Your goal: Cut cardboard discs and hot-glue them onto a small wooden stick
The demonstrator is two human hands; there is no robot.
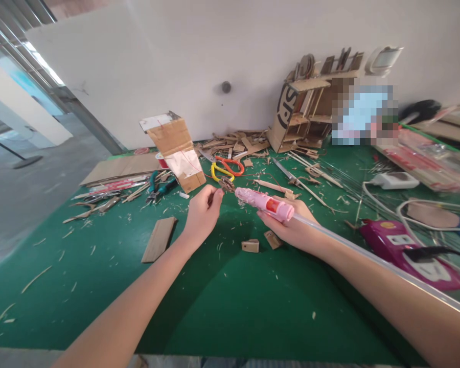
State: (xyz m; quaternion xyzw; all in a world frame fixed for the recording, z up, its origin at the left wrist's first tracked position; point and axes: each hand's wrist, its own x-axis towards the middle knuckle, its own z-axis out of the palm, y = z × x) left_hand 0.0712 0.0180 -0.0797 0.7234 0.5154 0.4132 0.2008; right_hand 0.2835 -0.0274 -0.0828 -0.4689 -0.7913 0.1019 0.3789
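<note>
My right hand (291, 225) grips a pink glue gun (264, 202) with a long clear glue stick trailing back along my forearm. Its nozzle points left at a small brown piece (226, 184) that my left hand (202, 213) pinches between closed fingers. The nozzle tip is touching or nearly touching that piece. Both hands hover just above the green table mat (199, 301). Two small wooden blocks (250, 246) lie on the mat under the hands.
A flat wooden strip (159, 238) lies left of my left hand. Behind are a cardboard box (176, 151), yellow and orange scissors (224, 167), pliers (159, 186), cardboard scraps, and a cardboard shelf model (302, 110). A magenta power strip (406, 250) with cables sits at right.
</note>
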